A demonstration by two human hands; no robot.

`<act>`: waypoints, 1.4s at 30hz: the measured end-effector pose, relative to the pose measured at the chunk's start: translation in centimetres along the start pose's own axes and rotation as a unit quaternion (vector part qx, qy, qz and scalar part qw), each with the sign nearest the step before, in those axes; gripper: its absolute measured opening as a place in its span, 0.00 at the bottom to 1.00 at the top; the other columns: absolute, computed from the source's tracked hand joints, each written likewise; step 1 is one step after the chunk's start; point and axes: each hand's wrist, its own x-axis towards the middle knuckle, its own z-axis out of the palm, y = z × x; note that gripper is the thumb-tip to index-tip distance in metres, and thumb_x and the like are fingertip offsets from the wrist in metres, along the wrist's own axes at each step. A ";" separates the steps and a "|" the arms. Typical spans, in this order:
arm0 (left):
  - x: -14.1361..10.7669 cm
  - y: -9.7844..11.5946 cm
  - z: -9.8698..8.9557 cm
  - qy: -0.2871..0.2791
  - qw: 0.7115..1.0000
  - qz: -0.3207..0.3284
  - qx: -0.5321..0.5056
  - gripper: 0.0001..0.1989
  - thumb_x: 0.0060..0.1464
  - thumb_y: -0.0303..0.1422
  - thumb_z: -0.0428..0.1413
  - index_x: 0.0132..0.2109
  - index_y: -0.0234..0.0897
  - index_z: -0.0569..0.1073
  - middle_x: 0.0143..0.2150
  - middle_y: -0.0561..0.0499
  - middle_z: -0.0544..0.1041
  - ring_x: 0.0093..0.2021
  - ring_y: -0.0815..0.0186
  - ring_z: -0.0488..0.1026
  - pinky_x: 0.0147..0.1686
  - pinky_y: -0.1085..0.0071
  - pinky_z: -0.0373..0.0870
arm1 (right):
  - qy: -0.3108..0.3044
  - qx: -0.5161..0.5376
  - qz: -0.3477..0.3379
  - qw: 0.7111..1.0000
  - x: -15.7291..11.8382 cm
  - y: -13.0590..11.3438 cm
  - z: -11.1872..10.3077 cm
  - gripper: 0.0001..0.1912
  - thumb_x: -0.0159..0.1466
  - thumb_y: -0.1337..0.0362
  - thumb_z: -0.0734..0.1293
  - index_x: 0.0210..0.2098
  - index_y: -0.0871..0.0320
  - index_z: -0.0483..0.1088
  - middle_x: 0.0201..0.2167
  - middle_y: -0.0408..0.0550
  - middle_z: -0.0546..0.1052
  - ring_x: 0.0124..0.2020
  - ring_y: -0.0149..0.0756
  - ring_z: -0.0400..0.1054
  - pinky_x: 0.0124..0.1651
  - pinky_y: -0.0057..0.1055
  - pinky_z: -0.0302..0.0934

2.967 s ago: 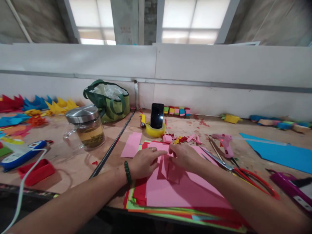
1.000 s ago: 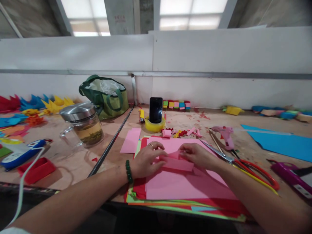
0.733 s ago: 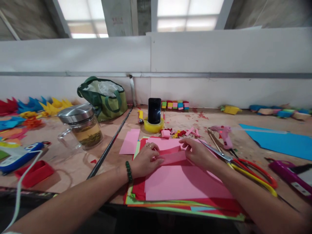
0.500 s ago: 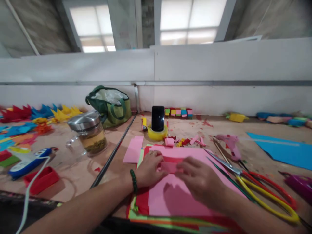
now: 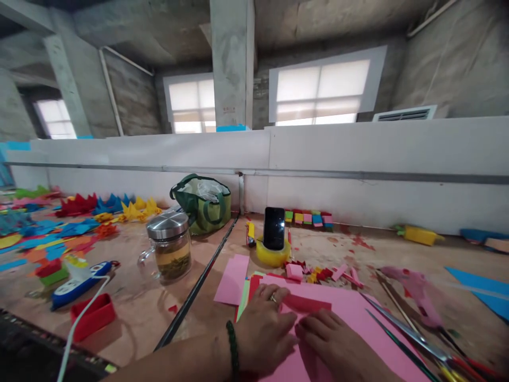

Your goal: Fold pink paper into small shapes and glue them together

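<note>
My left hand (image 5: 265, 329), with a ring and a green bead bracelet, lies over the left side of a stack of pink sheets (image 5: 353, 318), its fingers bent against a red strip of paper (image 5: 308, 303). Beside it, my right hand (image 5: 334, 339) rests on the paper just below the strip, fingertips close to the left hand. Both hands touch the paper; whatever is under the fingers is hidden. Scissors (image 5: 413, 334) lie right of the stack, their handles cut off at the frame's edge.
A phone (image 5: 274, 228) leans in a yellow tape roll (image 5: 273, 254). Small folded paper pieces (image 5: 308, 218) stand behind. A glass mug (image 5: 170, 254), green bag (image 5: 210, 209) and red paper box (image 5: 93, 317) are left; a pink glue gun (image 5: 415, 292) is right.
The view has tilted up and shifted left, so the table sits lower. My hands have come together and flattened onto the paper; the small pink piece between them no longer shows.
</note>
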 end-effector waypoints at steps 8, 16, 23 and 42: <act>-0.4 -0.9 0.0 -0.032 0.997 0.046 0.051 0.12 0.59 0.38 0.52 0.36 0.35 0.75 0.49 0.42 0.72 0.51 0.55 0.65 0.54 0.53 0.60 | -0.026 0.009 0.062 0.998 -2.6 1.1 -2.6 0.20 0.54 0.75 0.61 0.41 0.51 0.75 0.39 0.52 0.78 0.39 0.44 0.70 0.43 0.38 0.63; 0.4 -2.4 0.3 -0.009 0.998 -0.006 -0.055 0.11 0.55 0.33 0.57 0.27 0.33 0.74 0.42 0.44 0.75 0.44 0.61 0.71 0.46 0.64 0.68 | -0.077 0.052 0.167 0.982 -3.8 0.0 -6.2 0.20 0.59 0.76 0.55 0.37 0.54 0.75 0.40 0.52 0.77 0.41 0.40 0.72 0.44 0.34 0.65; 2.6 -1.9 0.1 -0.040 0.991 -0.104 -0.067 0.19 0.47 0.40 0.63 0.45 0.37 0.71 0.44 0.47 0.72 0.42 0.60 0.71 0.41 0.65 0.70 | 0.009 -0.015 0.236 0.972 1.4 1.8 -7.9 0.15 0.61 0.59 0.62 0.44 0.61 0.69 0.43 0.57 0.75 0.44 0.46 0.68 0.44 0.39 0.61; 4.3 -0.7 2.0 0.060 0.715 -0.305 -0.626 0.34 0.46 0.38 0.62 0.58 0.37 0.58 0.35 0.53 0.71 0.29 0.71 0.70 0.28 0.74 0.67 | 0.195 0.069 0.157 0.966 3.0 1.1 -1.0 0.08 0.67 0.63 0.54 0.36 0.54 0.63 0.24 0.45 0.77 0.23 0.37 0.73 0.26 0.28 0.63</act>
